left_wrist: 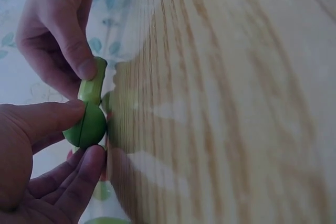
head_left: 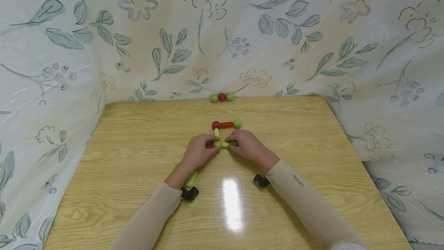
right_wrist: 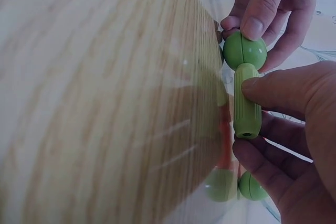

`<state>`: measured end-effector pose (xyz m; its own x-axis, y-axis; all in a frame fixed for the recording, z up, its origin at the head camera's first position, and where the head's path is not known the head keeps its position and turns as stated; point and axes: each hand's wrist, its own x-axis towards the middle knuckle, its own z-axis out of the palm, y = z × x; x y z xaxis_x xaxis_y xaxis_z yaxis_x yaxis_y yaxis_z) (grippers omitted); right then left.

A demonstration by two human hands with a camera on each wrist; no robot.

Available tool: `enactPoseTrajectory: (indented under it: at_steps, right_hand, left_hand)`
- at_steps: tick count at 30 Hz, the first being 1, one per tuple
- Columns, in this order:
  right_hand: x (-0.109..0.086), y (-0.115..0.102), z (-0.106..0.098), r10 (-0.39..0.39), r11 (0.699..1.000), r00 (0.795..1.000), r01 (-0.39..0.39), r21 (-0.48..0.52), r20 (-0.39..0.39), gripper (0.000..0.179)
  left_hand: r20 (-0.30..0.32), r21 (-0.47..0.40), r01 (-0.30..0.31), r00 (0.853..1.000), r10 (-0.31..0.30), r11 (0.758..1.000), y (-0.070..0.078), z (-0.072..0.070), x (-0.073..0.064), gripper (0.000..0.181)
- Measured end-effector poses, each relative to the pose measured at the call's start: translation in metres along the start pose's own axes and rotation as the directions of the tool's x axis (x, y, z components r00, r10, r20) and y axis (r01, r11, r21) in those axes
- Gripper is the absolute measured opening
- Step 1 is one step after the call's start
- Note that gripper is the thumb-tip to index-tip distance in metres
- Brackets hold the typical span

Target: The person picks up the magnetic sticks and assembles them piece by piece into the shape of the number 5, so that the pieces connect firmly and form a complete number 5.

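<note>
My left hand (head_left: 199,150) pinches a glossy green ball (left_wrist: 88,128) between thumb and fingers, low over the wooden table. Facing it, my right hand (head_left: 249,146) grips a ridged light green rod (right_wrist: 247,103) with a hole in its near end. The rod's other end meets the ball. From this ball another yellow-green rod (head_left: 216,132) leads back to a dark red ball (head_left: 216,125). A red rod (head_left: 227,124) joins that ball to a second green ball (head_left: 237,123) on the right.
Two green balls and one red ball (head_left: 222,97) sit in a row at the table's back edge. Beside my left forearm lies a loose yellow-green rod (head_left: 191,179). Black devices (head_left: 190,193) show at both wrists. A floral cloth (head_left: 222,61) hangs behind the wooden table (head_left: 295,126).
</note>
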<state>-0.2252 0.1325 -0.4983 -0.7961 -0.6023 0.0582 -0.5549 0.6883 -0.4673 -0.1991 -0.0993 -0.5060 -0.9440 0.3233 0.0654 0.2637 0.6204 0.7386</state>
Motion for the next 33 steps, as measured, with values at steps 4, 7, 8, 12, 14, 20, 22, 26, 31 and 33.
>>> enactPoseTrajectory:
  at_steps: [4, 7, 8, 12, 14, 20, 22, 26, 31, 33]
  right_hand:
    - [0.000, 0.000, 0.001, 0.007, 1.000, 1.000, -0.007, 0.009, -0.005, 0.022]
    - [0.000, 0.000, 0.001, 0.014, 1.000, 1.000, -0.014, 0.022, -0.005, 0.022]
    - [-0.001, 0.000, 0.001, 0.016, 1.000, 1.000, -0.016, 0.027, -0.004, 0.021]
    - [-0.001, 0.000, -0.002, 0.037, 0.998, 0.999, -0.037, 0.056, -0.001, 0.020]
    - [-0.001, 0.001, -0.007, 0.055, 0.996, 0.998, -0.054, 0.073, -0.008, 0.019]
    - [0.007, 0.007, -0.034, 0.084, 0.991, 0.995, -0.077, 0.108, -0.062, 0.022]
    - [0.011, 0.012, -0.044, 0.091, 0.990, 0.992, -0.081, 0.115, -0.082, 0.021]
    - [0.018, 0.023, -0.062, 0.100, 0.988, 0.988, -0.085, 0.127, -0.118, 0.021]
    - [0.027, 0.040, -0.079, 0.146, 0.981, 0.980, -0.126, 0.150, -0.134, 0.021]
    - [0.031, 0.046, -0.083, 0.176, 0.975, 0.975, -0.154, 0.158, -0.137, 0.020]
  left_hand:
    - [0.002, -0.001, 0.001, 1.000, -0.001, 1.000, 0.000, 0.000, 0.000, 0.027]
    - [0.004, -0.002, -0.001, 1.000, 0.001, 1.000, -0.001, 0.000, 0.000, 0.026]
    - [0.006, -0.002, -0.002, 1.000, 0.002, 1.000, -0.001, 0.000, 0.000, 0.025]
    - [0.011, -0.003, -0.002, 1.000, 0.002, 1.000, -0.001, 0.000, 0.001, 0.024]
    - [0.012, 0.000, -0.003, 1.000, 0.003, 1.000, -0.001, 0.000, 0.000, 0.024]
    - [0.007, 0.003, -0.015, 1.000, 0.015, 1.000, 0.000, 0.000, -0.001, 0.024]
    - [0.005, -0.001, -0.015, 1.000, 0.015, 1.000, 0.000, -0.001, -0.001, 0.024]
    - [0.005, 0.001, -0.012, 1.000, 0.012, 1.000, 0.000, -0.001, -0.001, 0.025]
    - [0.004, 0.010, -0.004, 1.000, 0.004, 1.000, 0.000, 0.000, -0.001, 0.025]
    - [0.003, 0.012, -0.002, 1.000, 0.002, 1.000, 0.000, 0.000, -0.001, 0.025]
